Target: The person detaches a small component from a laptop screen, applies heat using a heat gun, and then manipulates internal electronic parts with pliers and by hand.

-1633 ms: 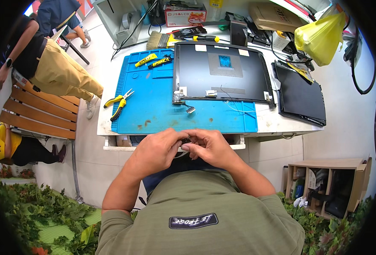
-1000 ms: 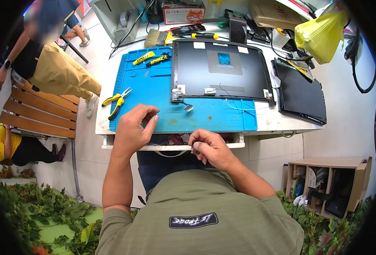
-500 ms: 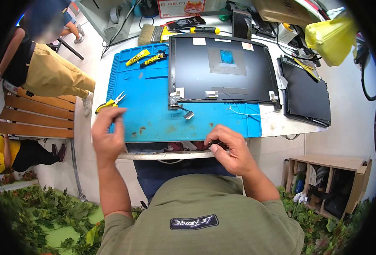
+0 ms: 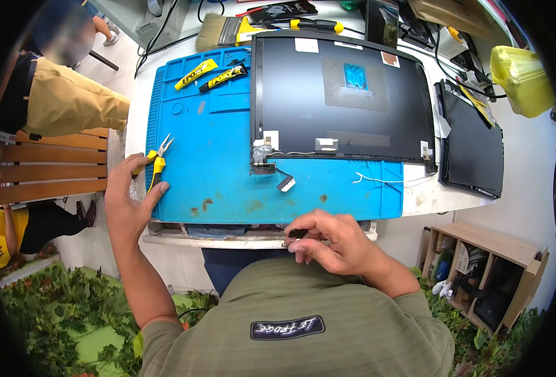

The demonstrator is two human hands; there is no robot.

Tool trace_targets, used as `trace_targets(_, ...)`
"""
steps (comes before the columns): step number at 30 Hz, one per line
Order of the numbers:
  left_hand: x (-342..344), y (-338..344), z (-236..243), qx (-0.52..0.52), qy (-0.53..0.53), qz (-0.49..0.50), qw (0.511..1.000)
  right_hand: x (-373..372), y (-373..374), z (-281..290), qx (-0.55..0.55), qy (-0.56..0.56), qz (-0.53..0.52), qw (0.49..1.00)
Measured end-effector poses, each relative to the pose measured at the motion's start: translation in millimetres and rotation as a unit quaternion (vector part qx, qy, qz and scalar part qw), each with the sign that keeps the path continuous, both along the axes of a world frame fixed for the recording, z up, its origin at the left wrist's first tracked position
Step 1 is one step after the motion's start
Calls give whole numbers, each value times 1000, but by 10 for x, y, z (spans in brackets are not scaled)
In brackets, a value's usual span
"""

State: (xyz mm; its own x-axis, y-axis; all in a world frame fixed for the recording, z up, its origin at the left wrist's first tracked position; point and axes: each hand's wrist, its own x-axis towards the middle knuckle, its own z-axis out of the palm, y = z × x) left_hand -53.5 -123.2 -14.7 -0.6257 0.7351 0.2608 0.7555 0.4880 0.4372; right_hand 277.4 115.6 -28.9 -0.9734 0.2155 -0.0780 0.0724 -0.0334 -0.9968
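My left hand grips the handles of yellow-and-black pliers at the left side of the blue mat. My right hand pinches a small dark piece in front of the mat, over an open drawer. A dark laptop lid lies on the mat's right part, with a loose cable connector hanging from its lower-left corner and a thin white wire by its lower edge. Two tubes rest at the mat's back left.
A brush, screwdriver and clutter line the back. Dark laptop parts lie right, below a yellow bag. People are by a slatted bench at left. A wooden cabinet stands lower right.
My hands were together at the small piece; my left hand has left it, moved up-left and taken hold of the pliers. My right hand still holds the piece.
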Motion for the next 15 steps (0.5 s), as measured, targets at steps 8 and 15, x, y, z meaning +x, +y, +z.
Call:
trace_targets(8,-129,-303,-267,233,-187,81,951,16,-86,-25,-167,-9,-42,985)
trace_targets(15,524,-366,-296,436,-624,-59,646,-2,-161,-117,-271,-5,-94,958)
